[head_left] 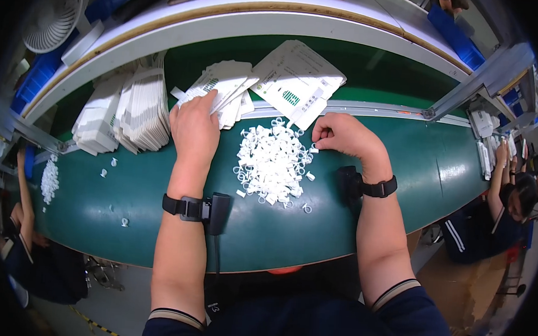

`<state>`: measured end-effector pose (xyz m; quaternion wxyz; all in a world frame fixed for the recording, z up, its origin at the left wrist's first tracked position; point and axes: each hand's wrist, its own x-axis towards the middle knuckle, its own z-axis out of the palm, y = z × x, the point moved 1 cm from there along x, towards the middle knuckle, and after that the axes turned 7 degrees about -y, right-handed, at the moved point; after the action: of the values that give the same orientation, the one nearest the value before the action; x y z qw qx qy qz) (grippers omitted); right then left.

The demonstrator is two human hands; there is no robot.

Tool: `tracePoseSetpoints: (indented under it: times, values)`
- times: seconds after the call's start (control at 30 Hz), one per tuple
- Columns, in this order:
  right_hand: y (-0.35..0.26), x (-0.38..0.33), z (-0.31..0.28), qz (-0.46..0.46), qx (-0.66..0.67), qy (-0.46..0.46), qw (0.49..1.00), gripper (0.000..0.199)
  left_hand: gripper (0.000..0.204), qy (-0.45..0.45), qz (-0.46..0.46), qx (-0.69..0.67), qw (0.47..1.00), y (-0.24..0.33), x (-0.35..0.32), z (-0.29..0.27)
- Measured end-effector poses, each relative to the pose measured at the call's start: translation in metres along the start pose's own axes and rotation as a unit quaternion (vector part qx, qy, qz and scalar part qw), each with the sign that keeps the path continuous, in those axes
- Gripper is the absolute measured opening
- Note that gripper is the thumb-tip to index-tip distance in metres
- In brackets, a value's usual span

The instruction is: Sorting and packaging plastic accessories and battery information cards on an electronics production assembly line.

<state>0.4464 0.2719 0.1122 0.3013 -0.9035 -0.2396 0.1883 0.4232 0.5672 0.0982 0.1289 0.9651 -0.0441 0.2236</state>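
Observation:
My left hand (194, 126) rests palm down on a fanned stack of white printed cards (224, 86) at the back of the green belt. My right hand (342, 135) is curled at the upper right edge of a heap of small white plastic rings (272, 163), its fingertips pinched on one small white ring. Both wrists wear black straps with a small black device. A larger white card sheet (298, 81) lies tilted behind the heap.
Rows of stacked white cards (126, 115) stand to the left on the green conveyor belt (427, 170). A few loose rings (124, 222) lie on the belt at left. Other people sit at far left (20, 216) and right (511, 193). A fan (55, 11) stands at top left.

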Motion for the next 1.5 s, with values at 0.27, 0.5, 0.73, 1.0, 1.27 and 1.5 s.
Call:
tracePoseSetpoints:
  times: [0.27,0.5,0.73,1.0,1.27,1.5]
  values:
    - [0.002,-0.002,0.005,0.005,-0.033,0.041,0.999,0.003,0.02,0.182,0.008,-0.065,0.981,-0.002,0.001,-0.024]
    - [-0.014,-0.001,-0.002,-0.015,0.18,0.126,0.975,0.003,0.025,0.224,-0.044,-0.361,0.904,-0.002,-0.007,-0.046]
    - [-0.037,0.003,0.008,-0.102,0.495,0.139,0.852,0.018,0.035,-0.142,-0.096,-0.864,0.473,0.044,-0.019,-0.042]
    - [-0.057,0.007,0.024,-0.153,0.537,0.117,0.822,0.026,0.04,-0.364,-0.1,-0.898,0.228,0.09,-0.046,-0.005]
    - [-0.041,-0.003,0.008,-0.122,0.455,0.024,0.882,0.023,0.056,-0.141,-0.098,-0.779,0.602,0.084,-0.036,-0.034]
    - [-0.04,0.0,0.014,-0.094,0.335,-0.009,0.938,0.023,0.031,-0.185,-0.119,-0.68,0.699,0.074,-0.036,-0.033]
